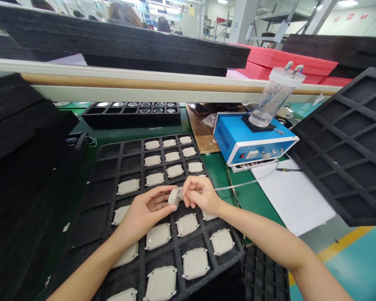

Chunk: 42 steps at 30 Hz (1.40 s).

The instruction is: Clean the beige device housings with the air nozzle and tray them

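Over the black foam tray [131,163], your left hand [147,209] and right hand [205,195] are bare; your slim, tapering forearms [263,236] are uncovered too.

The left hand [148,209] held a small beige plastic case [173,198] over a black foam grid tray [131,163], while the right hand [203,195] pinched a thin clear tube [247,182] leading to a blue-and-white boxy device [232,133]

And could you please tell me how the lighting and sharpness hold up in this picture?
All from the head view: the ceiling light is blown to white; the black foam stack at left is so dark that its detail fades; the background person looks soft; the left hand, right hand and beige casing are well lit, fairly clear.
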Each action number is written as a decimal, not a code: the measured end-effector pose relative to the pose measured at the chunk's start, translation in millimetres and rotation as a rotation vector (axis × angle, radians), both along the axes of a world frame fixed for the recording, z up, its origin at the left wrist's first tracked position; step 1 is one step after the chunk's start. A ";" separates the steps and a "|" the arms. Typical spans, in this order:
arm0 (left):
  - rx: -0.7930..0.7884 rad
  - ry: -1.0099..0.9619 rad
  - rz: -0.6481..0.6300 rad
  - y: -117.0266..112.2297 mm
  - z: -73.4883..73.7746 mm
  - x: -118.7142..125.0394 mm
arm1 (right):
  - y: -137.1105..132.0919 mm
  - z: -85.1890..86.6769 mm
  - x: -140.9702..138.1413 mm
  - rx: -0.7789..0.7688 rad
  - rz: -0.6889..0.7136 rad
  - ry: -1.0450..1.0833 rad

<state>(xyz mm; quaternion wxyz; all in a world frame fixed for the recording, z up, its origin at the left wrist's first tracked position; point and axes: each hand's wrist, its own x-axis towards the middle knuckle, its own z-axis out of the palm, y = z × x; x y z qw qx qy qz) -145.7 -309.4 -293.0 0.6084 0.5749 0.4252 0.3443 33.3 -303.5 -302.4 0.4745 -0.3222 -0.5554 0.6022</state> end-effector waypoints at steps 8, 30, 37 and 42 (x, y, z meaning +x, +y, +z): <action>0.002 0.010 0.004 0.1 0.7 1.0 | 0.0 -0.4 0.5 0.012 0.006 0.003; -0.010 -0.005 -0.003 0.6 -0.5 0.4 | -0.1 -1.6 0.4 0.020 0.005 0.000; -0.020 -0.010 -0.004 -0.1 0.3 -0.3 | -0.4 -2.0 0.4 0.024 0.009 0.014; -0.018 -0.007 -0.005 -0.2 0.0 -0.2 | 0.1 -1.8 0.6 0.036 0.008 0.017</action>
